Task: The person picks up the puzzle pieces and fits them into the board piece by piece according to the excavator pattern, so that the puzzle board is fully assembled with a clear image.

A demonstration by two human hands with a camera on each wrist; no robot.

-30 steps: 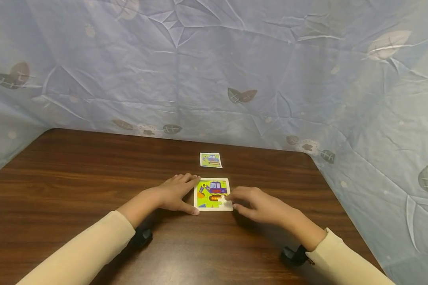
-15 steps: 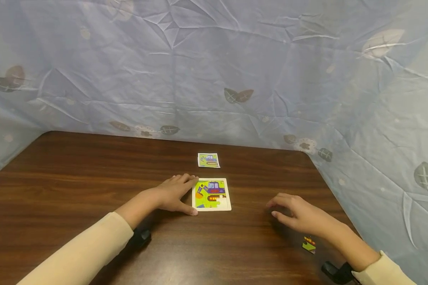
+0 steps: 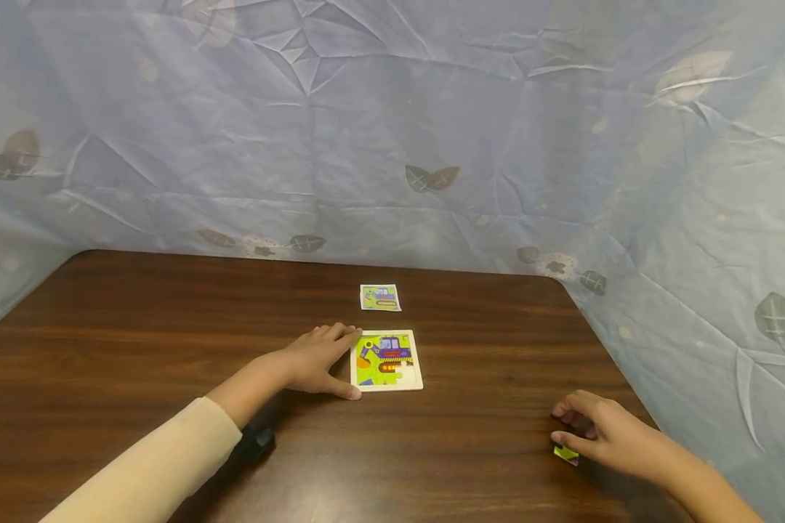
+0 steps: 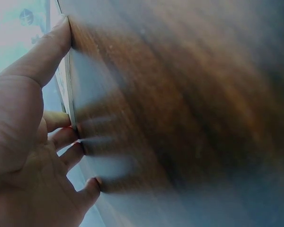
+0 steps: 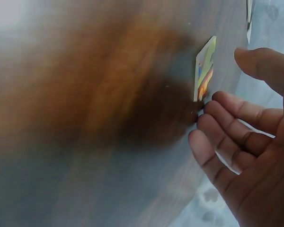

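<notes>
A square jigsaw puzzle board (image 3: 407,377) with a white frame and an excavator picture lies mid-table in the head view; its lower right corner shows bare white. My left hand (image 3: 317,361) rests along the board's left edge, thumb at the near corner and index finger at the far one. On the right, my right hand (image 3: 618,436) hovers over a loose puzzle piece (image 3: 567,455), partly covering it. In the right wrist view the piece (image 5: 206,73) lies flat near the fingertips, with thumb and fingers apart and nothing between them.
A small paper card (image 3: 380,298) with the same excavator picture lies beyond the board. The dark wooden table (image 3: 170,327) ends at a hanging patterned cloth (image 3: 366,131) at the back and sides.
My right hand has left the board's lower right corner and moved right and toward me to the loose piece. My left hand has stayed at the board's left edge.
</notes>
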